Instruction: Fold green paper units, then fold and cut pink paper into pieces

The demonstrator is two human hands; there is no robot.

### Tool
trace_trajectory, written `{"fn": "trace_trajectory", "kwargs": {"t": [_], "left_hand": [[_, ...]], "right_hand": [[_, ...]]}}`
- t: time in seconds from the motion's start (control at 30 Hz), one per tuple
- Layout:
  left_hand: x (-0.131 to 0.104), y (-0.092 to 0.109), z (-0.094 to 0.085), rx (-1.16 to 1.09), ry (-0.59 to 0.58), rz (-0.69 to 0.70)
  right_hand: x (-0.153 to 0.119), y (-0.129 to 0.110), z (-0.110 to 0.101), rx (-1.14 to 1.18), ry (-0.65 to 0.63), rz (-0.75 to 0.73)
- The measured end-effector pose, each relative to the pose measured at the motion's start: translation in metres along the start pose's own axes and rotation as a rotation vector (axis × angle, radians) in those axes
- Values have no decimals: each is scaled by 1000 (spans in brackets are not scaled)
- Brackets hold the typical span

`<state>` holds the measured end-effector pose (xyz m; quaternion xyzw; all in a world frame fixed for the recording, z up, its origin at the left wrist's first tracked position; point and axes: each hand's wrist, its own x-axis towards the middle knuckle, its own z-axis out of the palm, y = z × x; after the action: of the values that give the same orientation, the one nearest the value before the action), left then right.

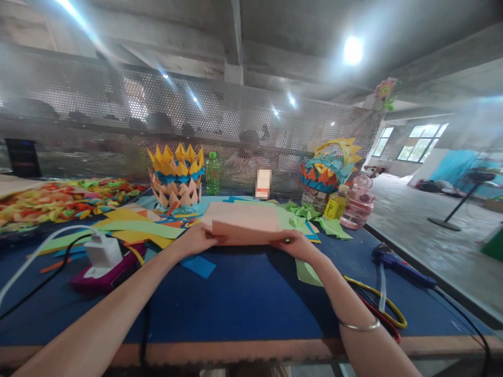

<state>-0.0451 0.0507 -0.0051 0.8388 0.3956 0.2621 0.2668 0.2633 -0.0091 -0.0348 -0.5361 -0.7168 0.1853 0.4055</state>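
Observation:
A pale pink sheet of paper (243, 212) is stretched between my two hands over the blue tabletop, its near edge folded up or curled toward me. My left hand (199, 238) pinches the left end of that edge. At the right end, the fingers of my right hand (294, 243) are closed on the paper. Behind the left hand stands a folded-paper basket (176, 180) with yellow, blue and peach points. A blue paper piece (200, 266) lies just below my left hand, and green paper scraps (304, 211) lie beyond my right.
At left are a purple power strip (98, 277) with a white charger (102, 254), and a heap of folded paper pieces (58, 201). A handled paper basket (322, 173), a yellow bottle (334, 204) and a pink bottle (357, 204) stand back right. A blue glue gun (406, 268) lies right.

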Motion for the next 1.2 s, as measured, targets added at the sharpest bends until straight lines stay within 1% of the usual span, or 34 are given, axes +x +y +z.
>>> {"fn": "trace_trajectory", "kwargs": {"t": [0.07, 0.13, 0.3, 0.43, 0.63, 0.77, 0.83, 1.0, 1.2], "left_hand": [[1, 1, 2, 79, 95, -123], [2, 3, 4, 110, 135, -187], [5, 8, 9, 159, 209, -222], [6, 11, 12, 220, 241, -225], [6, 11, 14, 279, 246, -243], [6, 13, 14, 459, 168, -278], [6, 15, 14, 507, 133, -296], [6, 14, 17, 546, 108, -311], [5, 14, 18, 563, 100, -297]], "right_hand": [[1, 0, 0, -28, 41, 75], [4, 0, 2, -67, 83, 138], [12, -5, 13, -184, 174, 236], [16, -10, 21, -299, 196, 301], [17, -17, 27, -490, 142, 381], [16, -24, 31, -612, 73, 406], [16, -27, 33, -662, 42, 404], [15, -31, 35, -749, -2, 405], [15, -30, 35, -794, -23, 396]]}}
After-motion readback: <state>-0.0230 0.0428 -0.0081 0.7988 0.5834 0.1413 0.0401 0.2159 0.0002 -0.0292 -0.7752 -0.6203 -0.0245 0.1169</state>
